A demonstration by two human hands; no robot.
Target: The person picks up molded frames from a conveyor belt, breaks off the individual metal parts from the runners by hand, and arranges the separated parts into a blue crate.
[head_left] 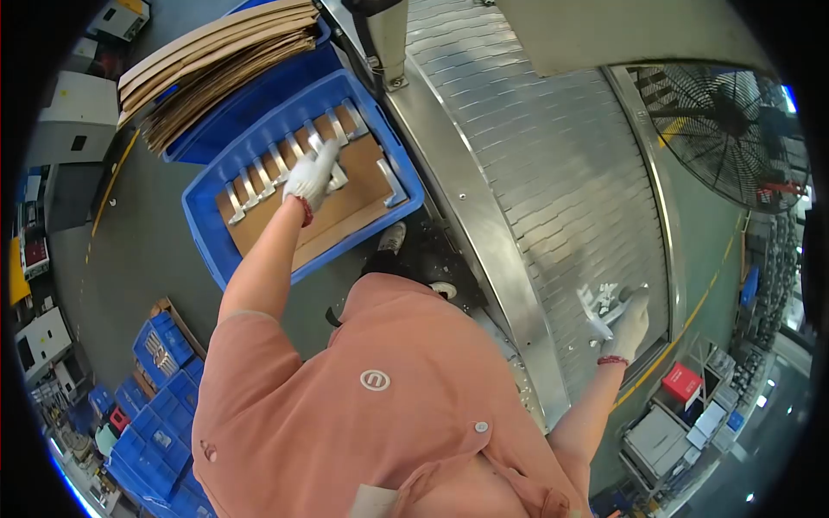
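Observation:
My left hand (pixel 309 180), in a white glove, is over the blue bin, its fingers closed around a silvery metal bracket (pixel 338 179) that is partly hidden beneath the hand. Similar metal brackets (pixel 248 185) lie in a slanting row on a brown cardboard sheet (pixel 332 226) in the bin, with one more bracket (pixel 391 183) by the right wall. Out on the metal slat conveyor, my gloved right hand (pixel 633 321) grips a shiny metal bracket (pixel 596 312). Small bright metal pieces show beside its fingers.
The blue bin (pixel 197 226) stands left of the conveyor's steel side rail (pixel 484 220). Behind it, cardboard sheets (pixel 216 60) are stacked in another blue bin. A large fan (pixel 730 121) stands beyond the slat conveyor (pixel 561 173). More blue crates (pixel 155 432) are at lower left.

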